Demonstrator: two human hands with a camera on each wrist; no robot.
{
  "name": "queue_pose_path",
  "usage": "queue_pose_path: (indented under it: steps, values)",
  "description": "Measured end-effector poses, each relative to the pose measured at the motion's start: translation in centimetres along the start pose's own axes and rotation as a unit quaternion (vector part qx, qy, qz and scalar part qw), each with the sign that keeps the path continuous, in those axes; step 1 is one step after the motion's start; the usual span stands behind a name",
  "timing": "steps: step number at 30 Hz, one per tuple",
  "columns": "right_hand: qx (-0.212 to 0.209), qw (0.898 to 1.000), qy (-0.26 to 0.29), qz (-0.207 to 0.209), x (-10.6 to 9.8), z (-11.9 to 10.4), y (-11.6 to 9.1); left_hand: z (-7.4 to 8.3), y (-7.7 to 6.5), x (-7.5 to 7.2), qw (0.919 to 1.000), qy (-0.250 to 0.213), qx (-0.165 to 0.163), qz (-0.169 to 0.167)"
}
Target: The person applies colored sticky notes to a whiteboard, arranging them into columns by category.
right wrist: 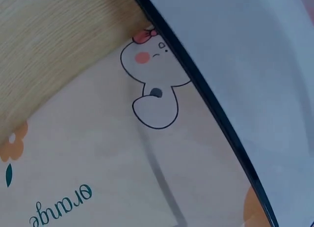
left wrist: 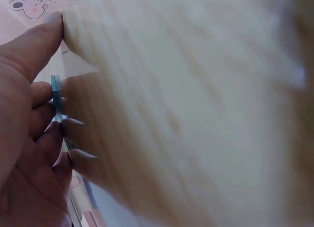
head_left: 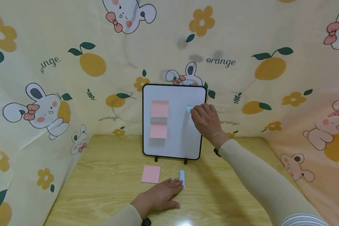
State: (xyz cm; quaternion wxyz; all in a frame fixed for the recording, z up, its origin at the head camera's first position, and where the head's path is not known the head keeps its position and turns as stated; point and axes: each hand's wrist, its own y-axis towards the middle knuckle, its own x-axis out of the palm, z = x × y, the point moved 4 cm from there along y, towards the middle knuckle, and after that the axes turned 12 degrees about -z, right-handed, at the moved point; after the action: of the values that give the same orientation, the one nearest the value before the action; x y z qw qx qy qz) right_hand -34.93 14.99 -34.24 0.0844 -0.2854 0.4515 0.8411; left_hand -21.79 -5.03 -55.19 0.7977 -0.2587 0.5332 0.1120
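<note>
A small whiteboard (head_left: 175, 147) with a black frame stands upright on the table. At its upper right, my right hand (head_left: 206, 121) pinches a light blue sticky note (head_left: 189, 108) against the white surface; most of the note is hidden behind the curled fingers. My left hand (head_left: 161, 194) lies palm down on the table before the board, fingers extended. Its fingertips rest on a narrow blue sticky note pad (head_left: 182, 175), which in the left wrist view appears as a thin blue strip (left wrist: 56, 97) at the fingers. The right wrist view has the board's edge (right wrist: 211, 104) but no hand.
Two pink sticky notes, an upper one (head_left: 160, 109) and a lower one (head_left: 158, 130), are stuck on the board's left half. A pink sticky note pad (head_left: 151, 174) lies left of the blue pad. Patterned cloth (head_left: 169, 40) encloses the wooden table (head_left: 101, 175).
</note>
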Motion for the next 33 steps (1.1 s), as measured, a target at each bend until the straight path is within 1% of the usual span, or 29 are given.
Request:
queue_pose_path:
  steps: [4,10,17,26,33]
  values:
    - [0.004,1.000,-0.006,-0.001,0.7,0.2,0.4,0.0,0.0,0.0,1.0000,0.004,0.003,0.001]
    - [0.009,0.999,-0.012,-0.035,1.2,0.4,0.7,-0.1,0.0,0.0,1.0000,0.002,0.004,-0.002]
    - [0.015,0.999,-0.015,-0.042,1.7,0.5,1.0,-0.2,-0.1,0.0,0.9999,-0.015,0.004,-0.008]
    - [0.018,0.998,-0.005,-0.066,2.6,0.5,0.5,-0.2,0.0,0.1,1.0000,-0.001,0.009,0.001]
    - [0.014,0.997,0.006,-0.081,2.8,0.4,0.3,-0.4,0.0,0.2,1.0000,-0.004,0.007,0.002]
